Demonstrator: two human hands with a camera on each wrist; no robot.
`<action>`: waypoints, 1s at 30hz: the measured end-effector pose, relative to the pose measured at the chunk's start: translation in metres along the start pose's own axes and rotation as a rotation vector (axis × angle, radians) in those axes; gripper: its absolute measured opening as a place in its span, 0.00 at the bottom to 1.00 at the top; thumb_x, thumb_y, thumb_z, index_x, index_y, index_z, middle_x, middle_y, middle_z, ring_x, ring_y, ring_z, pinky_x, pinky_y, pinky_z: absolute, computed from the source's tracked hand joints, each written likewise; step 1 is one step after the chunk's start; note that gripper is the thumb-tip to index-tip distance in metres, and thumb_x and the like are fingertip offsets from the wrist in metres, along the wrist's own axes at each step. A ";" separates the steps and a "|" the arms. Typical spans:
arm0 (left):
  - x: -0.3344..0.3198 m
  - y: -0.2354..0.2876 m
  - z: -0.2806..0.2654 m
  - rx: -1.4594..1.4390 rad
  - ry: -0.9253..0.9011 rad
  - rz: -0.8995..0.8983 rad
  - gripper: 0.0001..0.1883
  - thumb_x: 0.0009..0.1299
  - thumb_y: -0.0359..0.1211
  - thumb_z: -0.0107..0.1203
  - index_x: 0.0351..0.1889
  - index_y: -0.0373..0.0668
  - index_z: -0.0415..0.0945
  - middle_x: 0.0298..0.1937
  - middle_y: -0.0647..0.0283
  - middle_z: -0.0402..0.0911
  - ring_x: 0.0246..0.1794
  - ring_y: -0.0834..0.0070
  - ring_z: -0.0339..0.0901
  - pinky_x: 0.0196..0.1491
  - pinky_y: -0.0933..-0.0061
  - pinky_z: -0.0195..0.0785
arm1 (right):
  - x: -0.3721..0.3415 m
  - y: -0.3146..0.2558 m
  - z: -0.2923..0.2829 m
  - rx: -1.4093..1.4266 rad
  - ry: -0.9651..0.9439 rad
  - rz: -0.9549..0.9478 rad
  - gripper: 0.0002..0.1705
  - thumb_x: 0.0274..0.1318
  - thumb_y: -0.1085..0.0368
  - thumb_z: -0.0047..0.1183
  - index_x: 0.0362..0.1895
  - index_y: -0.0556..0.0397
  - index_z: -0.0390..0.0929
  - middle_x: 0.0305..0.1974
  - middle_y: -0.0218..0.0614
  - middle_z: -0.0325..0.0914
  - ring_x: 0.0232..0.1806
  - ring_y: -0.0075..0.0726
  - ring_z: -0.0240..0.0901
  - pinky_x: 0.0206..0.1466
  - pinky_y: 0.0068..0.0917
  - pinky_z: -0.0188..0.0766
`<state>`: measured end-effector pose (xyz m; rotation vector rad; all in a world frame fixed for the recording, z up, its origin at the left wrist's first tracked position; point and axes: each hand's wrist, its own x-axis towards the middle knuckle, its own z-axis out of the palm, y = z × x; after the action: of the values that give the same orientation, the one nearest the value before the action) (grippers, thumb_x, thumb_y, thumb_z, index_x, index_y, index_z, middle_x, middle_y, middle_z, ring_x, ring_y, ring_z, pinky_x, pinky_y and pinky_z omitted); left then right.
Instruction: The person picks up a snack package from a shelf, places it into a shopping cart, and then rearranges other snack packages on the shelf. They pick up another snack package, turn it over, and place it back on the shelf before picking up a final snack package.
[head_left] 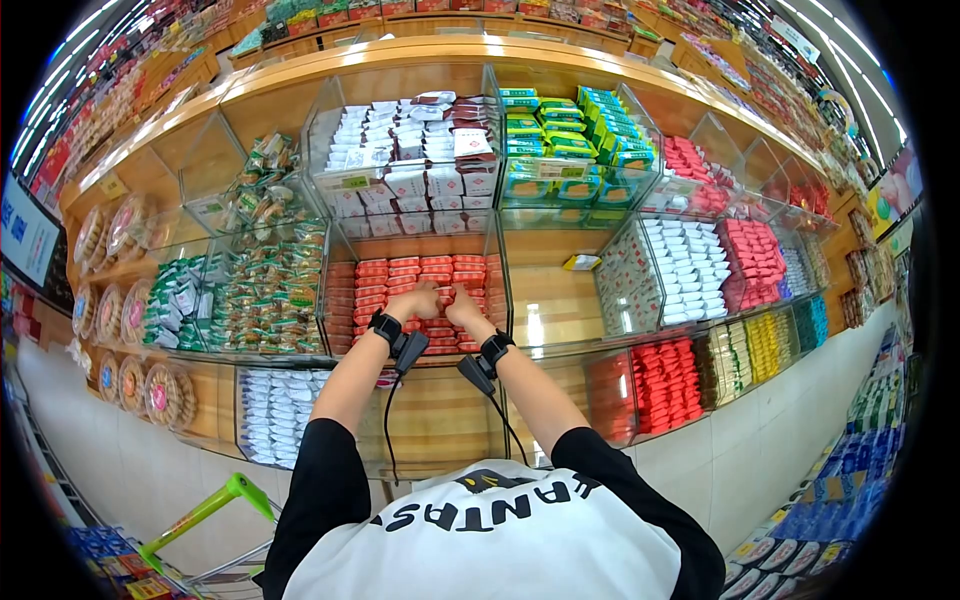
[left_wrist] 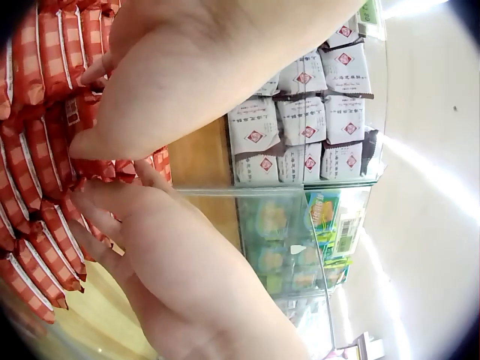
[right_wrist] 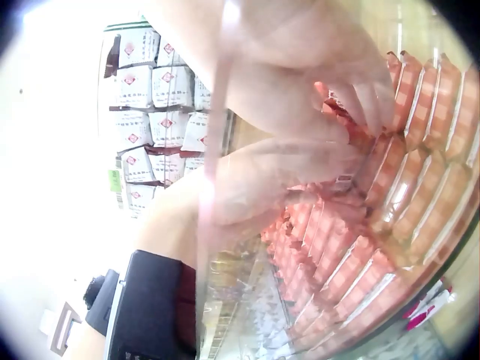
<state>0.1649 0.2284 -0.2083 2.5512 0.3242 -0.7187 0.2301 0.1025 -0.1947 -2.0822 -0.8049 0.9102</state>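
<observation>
I log: L hand (head_left: 418,300), 9 o'clock of R hand (head_left: 463,308); both touch red pkts (head_left: 372,290), fingers bent; can't tell if gripping.

"Bright?"
"Very; ceiling lights (left_wrist: 429,175) glare in streaks; the head view bows, black round its rim."
"Right wrist?"
"Washed out leftward; shine crosses the glass (right_wrist: 213,150); packets (right_wrist: 307,232) look pale."

On your shirt (head_left: 480,550) you can read "FANTAS", upside down. The white packets (left_wrist: 304,120) show you Chinese print; print on the red packets (left_wrist: 45,157) and price tags (head_left: 355,182) is illegible.
</observation>
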 end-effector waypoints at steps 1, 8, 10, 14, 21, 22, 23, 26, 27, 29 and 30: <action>-0.003 0.002 -0.002 0.001 0.000 0.000 0.18 0.57 0.35 0.47 0.47 0.40 0.68 0.61 0.52 0.50 0.61 0.56 0.46 0.56 0.60 0.50 | 0.000 0.000 -0.001 0.001 0.000 0.000 0.41 0.44 0.53 0.52 0.58 0.60 0.48 0.48 0.58 0.64 0.49 0.53 0.64 0.47 0.37 0.63; -0.028 0.024 -0.018 0.004 0.053 0.110 0.17 0.54 0.26 0.40 0.40 0.45 0.74 0.56 0.52 0.56 0.57 0.55 0.51 0.55 0.60 0.51 | -0.018 -0.008 -0.001 -0.349 0.167 0.004 0.30 0.44 0.66 0.48 0.55 0.46 0.56 0.53 0.54 0.54 0.53 0.59 0.56 0.48 0.47 0.60; -0.037 0.033 -0.026 -0.010 0.057 0.140 0.19 0.53 0.24 0.39 0.41 0.45 0.74 0.55 0.52 0.57 0.56 0.55 0.53 0.54 0.62 0.53 | -0.020 -0.010 -0.003 -0.334 0.200 -0.008 0.29 0.43 0.67 0.47 0.54 0.45 0.58 0.54 0.51 0.52 0.54 0.59 0.54 0.48 0.48 0.60; -0.035 0.035 -0.024 -0.129 -0.048 0.124 0.19 0.52 0.24 0.39 0.42 0.44 0.73 0.56 0.52 0.57 0.52 0.57 0.60 0.50 0.66 0.57 | -0.015 -0.004 -0.002 -0.448 0.191 -0.103 0.25 0.43 0.64 0.49 0.49 0.50 0.61 0.51 0.44 0.58 0.55 0.54 0.53 0.51 0.47 0.57; -0.037 0.030 -0.013 -0.221 -0.095 0.168 0.17 0.54 0.25 0.42 0.42 0.41 0.73 0.61 0.54 0.54 0.54 0.61 0.61 0.50 0.70 0.58 | -0.019 -0.005 -0.004 -0.614 0.130 -0.106 0.27 0.40 0.60 0.53 0.47 0.55 0.62 0.48 0.45 0.63 0.49 0.54 0.61 0.48 0.43 0.61; -0.038 0.030 -0.015 -0.218 -0.095 0.167 0.17 0.54 0.25 0.42 0.42 0.41 0.73 0.61 0.54 0.54 0.54 0.61 0.61 0.50 0.70 0.58 | -0.016 -0.003 -0.003 -0.613 0.131 -0.107 0.27 0.40 0.60 0.53 0.47 0.55 0.62 0.48 0.45 0.63 0.49 0.54 0.61 0.48 0.43 0.61; -0.040 0.030 -0.018 -0.212 -0.075 0.206 0.17 0.54 0.26 0.43 0.42 0.41 0.73 0.59 0.54 0.57 0.50 0.61 0.64 0.48 0.69 0.60 | -0.014 -0.001 -0.003 -0.623 0.114 -0.105 0.26 0.40 0.57 0.53 0.46 0.54 0.64 0.47 0.44 0.66 0.48 0.51 0.63 0.48 0.44 0.60; -0.031 0.018 -0.021 -0.240 -0.054 0.267 0.14 0.56 0.28 0.45 0.41 0.39 0.73 0.51 0.54 0.63 0.46 0.62 0.66 0.46 0.69 0.61 | -0.018 -0.012 -0.014 -0.622 0.019 -0.078 0.27 0.36 0.55 0.55 0.43 0.54 0.67 0.42 0.44 0.70 0.45 0.48 0.67 0.46 0.43 0.62; -0.035 0.019 -0.025 -0.275 -0.058 0.290 0.12 0.58 0.29 0.47 0.39 0.38 0.72 0.46 0.54 0.66 0.46 0.64 0.64 0.46 0.70 0.60 | -0.020 -0.018 -0.019 -0.609 -0.062 -0.048 0.28 0.32 0.56 0.58 0.41 0.55 0.67 0.39 0.46 0.72 0.42 0.48 0.69 0.43 0.42 0.66; -0.045 0.024 -0.025 -0.391 0.095 0.240 0.10 0.59 0.30 0.46 0.37 0.38 0.72 0.42 0.55 0.66 0.43 0.65 0.66 0.44 0.70 0.61 | -0.024 -0.023 -0.026 -0.612 -0.075 -0.058 0.29 0.30 0.55 0.59 0.40 0.55 0.68 0.38 0.47 0.73 0.42 0.48 0.69 0.42 0.41 0.66; -0.055 0.030 -0.029 -0.505 0.243 0.193 0.09 0.59 0.30 0.46 0.35 0.37 0.72 0.38 0.56 0.67 0.40 0.65 0.67 0.42 0.71 0.62 | -0.027 -0.027 -0.029 -0.613 -0.086 -0.061 0.30 0.28 0.55 0.59 0.40 0.55 0.68 0.37 0.48 0.73 0.42 0.48 0.69 0.41 0.41 0.66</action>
<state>0.1414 0.2110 -0.1455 2.1442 0.2887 -0.2143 0.2312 0.0866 -0.1498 -2.5256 -1.3130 0.7862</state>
